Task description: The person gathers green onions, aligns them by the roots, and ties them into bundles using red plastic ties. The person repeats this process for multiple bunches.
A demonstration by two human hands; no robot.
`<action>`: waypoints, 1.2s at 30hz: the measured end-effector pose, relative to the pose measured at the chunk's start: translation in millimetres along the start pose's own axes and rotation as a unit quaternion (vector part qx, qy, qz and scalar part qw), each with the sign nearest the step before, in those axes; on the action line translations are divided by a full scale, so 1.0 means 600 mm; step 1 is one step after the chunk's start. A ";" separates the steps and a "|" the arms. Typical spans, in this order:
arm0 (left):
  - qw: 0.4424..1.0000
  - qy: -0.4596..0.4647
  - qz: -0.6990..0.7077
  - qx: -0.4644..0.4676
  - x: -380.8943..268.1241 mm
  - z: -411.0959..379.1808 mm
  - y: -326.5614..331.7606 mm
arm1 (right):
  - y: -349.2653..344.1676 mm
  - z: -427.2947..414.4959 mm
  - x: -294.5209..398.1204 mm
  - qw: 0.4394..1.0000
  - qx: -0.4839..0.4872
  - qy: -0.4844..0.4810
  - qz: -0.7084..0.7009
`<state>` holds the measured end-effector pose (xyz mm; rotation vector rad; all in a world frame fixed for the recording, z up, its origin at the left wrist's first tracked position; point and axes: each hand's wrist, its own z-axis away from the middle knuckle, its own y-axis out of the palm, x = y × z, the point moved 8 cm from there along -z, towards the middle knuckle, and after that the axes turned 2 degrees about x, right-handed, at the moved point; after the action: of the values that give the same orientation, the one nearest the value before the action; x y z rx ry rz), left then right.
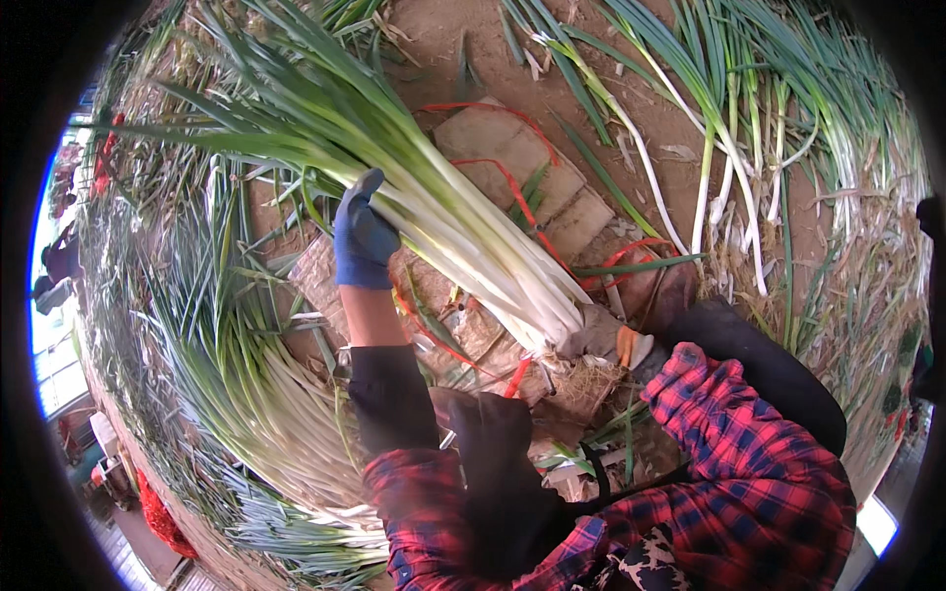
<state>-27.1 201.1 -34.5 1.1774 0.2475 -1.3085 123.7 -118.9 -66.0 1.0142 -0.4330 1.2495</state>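
Observation:
A thick bunch of long green onions lies slantwise before me, leaves to the upper left, white stems and roots to the lower right. My left hand, in a blue glove, is at the underside of the bunch near mid-length, thumb up against the stems; how firmly it grips is hidden. My right hand, in a greyish glove with an orange cuff, holds the bunch at the root end. Beneath the bunch lie flattened, worn sheets of cardboard or sacking and red plastic straps.
A large pile of green onions lies at the left. Loose green onions lie on the soil at the upper right, with a longer heap beyond. A red mesh sack is at the lower left.

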 end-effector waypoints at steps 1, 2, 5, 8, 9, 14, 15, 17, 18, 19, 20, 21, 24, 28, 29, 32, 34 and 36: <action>1.000 0.005 -0.007 0.027 0.015 0.001 0.010 | -0.015 -0.001 -0.015 0.999 -0.029 0.010 0.032; 0.998 0.056 -0.026 -0.008 0.023 0.008 0.005 | -0.028 0.001 -0.031 0.996 -0.058 0.023 0.063; 0.953 0.233 -0.153 -0.119 0.037 0.091 0.072 | -0.055 0.010 -0.050 0.959 -0.153 0.014 0.239; 0.635 0.417 -0.640 -0.116 0.053 0.206 0.191 | -0.062 0.006 -0.063 0.963 -0.155 0.042 0.218; 0.652 0.374 -0.658 -0.050 0.088 0.215 0.213 | -0.057 0.014 -0.055 0.962 -0.158 0.032 0.220; 0.547 0.303 -0.779 0.044 0.218 0.201 0.233 | -0.065 0.043 -0.036 0.920 -0.279 0.024 0.275; 0.558 0.304 -0.771 0.038 0.222 0.196 0.225 | -0.066 0.045 -0.026 0.925 -0.290 0.012 0.244; 0.576 0.311 -0.756 0.030 0.232 0.188 0.206 | -0.059 0.030 -0.035 0.963 -0.238 0.037 0.123; 0.570 0.310 -0.760 0.034 0.237 0.181 0.204 | -0.058 0.021 -0.072 0.981 -0.175 0.078 0.031; 0.567 0.305 -0.765 0.037 0.245 0.180 0.203 | -0.057 0.017 -0.088 0.989 -0.109 0.021 0.101; 0.570 0.300 -0.764 0.045 0.251 0.180 0.205 | -0.058 0.021 -0.103 0.984 -0.051 -0.047 0.165; 0.571 0.300 -0.762 0.052 0.259 0.173 0.211 | -0.062 0.033 -0.121 0.969 -0.005 -0.118 0.215; 0.569 0.309 -0.760 0.051 0.265 0.165 0.217 | -0.100 0.060 -0.145 0.980 -0.152 -0.106 0.078; 0.562 0.309 -0.767 0.029 0.274 0.159 0.198 | -0.088 0.136 -0.066 0.937 -0.304 -0.026 0.168; 0.559 0.308 -0.769 0.024 0.277 0.159 0.193 | -0.092 0.147 -0.058 0.931 -0.302 0.010 0.203; 0.548 0.308 -0.777 0.020 0.295 0.147 0.210 | -0.142 0.136 -0.118 0.919 -0.320 0.136 0.184; 0.539 0.299 -0.787 0.027 0.301 0.142 0.219 | -0.165 0.130 -0.153 0.911 -0.319 0.153 0.213; 0.540 0.302 -0.785 0.030 0.306 0.142 0.225 | -0.177 0.121 -0.180 0.932 -0.319 0.059 0.161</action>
<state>106.1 -1.4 -58.4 1.3451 2.2219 -2.2787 205.2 -237.9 -151.5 0.3161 -0.8693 1.3201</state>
